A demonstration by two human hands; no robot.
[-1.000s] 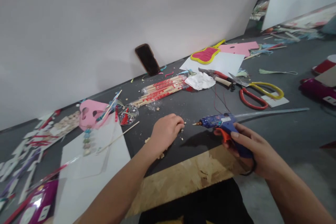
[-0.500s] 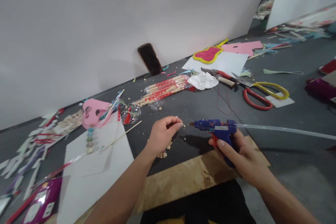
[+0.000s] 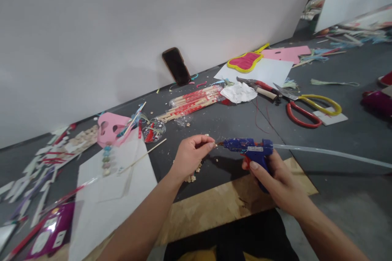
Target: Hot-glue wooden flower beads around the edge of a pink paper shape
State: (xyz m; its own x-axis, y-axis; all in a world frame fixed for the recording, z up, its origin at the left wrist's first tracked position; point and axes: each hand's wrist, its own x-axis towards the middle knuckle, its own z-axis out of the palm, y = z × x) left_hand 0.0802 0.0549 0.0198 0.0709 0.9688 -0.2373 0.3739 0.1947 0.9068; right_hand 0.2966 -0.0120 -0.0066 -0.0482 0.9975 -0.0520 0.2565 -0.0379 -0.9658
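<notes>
My right hand is wrapped round the handle of a blue glue gun, a finger on its red trigger. A long clear glue stick sticks out of the gun's rear. The gun's nozzle points left and is at the fingertips of my left hand. Thumb and forefinger there pinch a tiny pale piece, mostly covered by the fingers; it looks like the small wooden flower pieces lying in a loose pile under that hand.
Bundled wooden sticks lie behind my hands, with a phone leaning on the white wall. Scissors and pliers lie to the right. At left are white paper, a bead string and a pink mask.
The glue gun has moved slightly left, so its nozzle now meets the left fingertips. My left hand keeps its pinch, and the view has shifted a little.
</notes>
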